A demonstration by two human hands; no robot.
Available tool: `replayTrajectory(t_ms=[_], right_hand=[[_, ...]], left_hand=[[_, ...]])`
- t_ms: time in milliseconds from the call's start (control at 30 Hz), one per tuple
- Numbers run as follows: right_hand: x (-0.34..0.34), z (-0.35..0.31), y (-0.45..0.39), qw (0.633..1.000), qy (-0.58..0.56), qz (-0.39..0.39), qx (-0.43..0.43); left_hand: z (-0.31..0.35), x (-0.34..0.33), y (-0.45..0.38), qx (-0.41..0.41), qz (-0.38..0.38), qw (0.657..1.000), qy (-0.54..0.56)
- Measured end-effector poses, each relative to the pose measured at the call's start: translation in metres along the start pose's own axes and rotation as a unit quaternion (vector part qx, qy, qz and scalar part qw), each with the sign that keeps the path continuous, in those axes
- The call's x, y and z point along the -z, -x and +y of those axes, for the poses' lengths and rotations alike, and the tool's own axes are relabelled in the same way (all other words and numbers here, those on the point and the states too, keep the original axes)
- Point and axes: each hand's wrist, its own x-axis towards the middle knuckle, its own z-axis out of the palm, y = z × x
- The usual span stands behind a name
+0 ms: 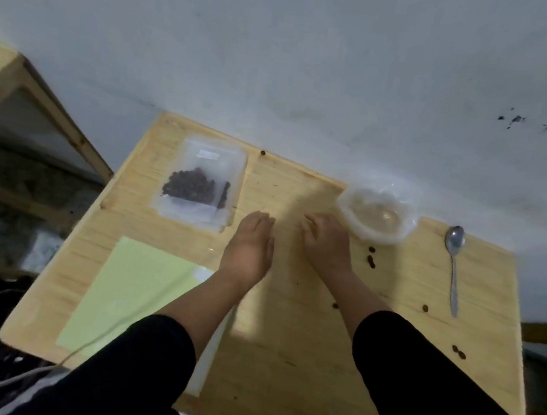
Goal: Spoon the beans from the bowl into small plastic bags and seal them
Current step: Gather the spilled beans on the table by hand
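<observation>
Resting mid-table, left hand [249, 249] flat, right hand [324, 244] grip curled, contents unclear.

Pale wood table [315, 365], light-green sheet [126, 293], dark-brown beans [189, 185], clear bowl [378, 219], silver spoon [453, 262], black sleeves [433, 379].

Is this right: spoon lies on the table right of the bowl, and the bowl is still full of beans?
Not quite. The head view shows the spoon lying on the table right of the bowl, but the bowl looks empty. The beans sit in a bag inside the clear container on the left.
</observation>
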Motion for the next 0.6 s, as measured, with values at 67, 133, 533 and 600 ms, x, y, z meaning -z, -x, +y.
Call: replayTrajectory(t_ms=[67,133,533,600], right_hand=[[-0.001,0.007,-0.003,1.000,-0.009,-0.015,0.017],[-0.001,0.010,-0.007,0.999,-0.018,-0.024,0.033],[-0.018,-0.007,-0.099,0.988,-0.073,-0.015,0.133],[-0.025,-0.013,-0.112,0.981,-0.098,-0.007,0.169]], left_hand=[[0.004,-0.005,0.001,0.009,0.019,0.999,-0.035],[0.007,-0.009,-0.006,0.010,0.020,0.997,-0.078],[-0.007,-0.018,-0.031,0.015,0.069,0.991,-0.112],[-0.009,-0.020,-0.032,0.018,0.077,0.992,-0.103]])
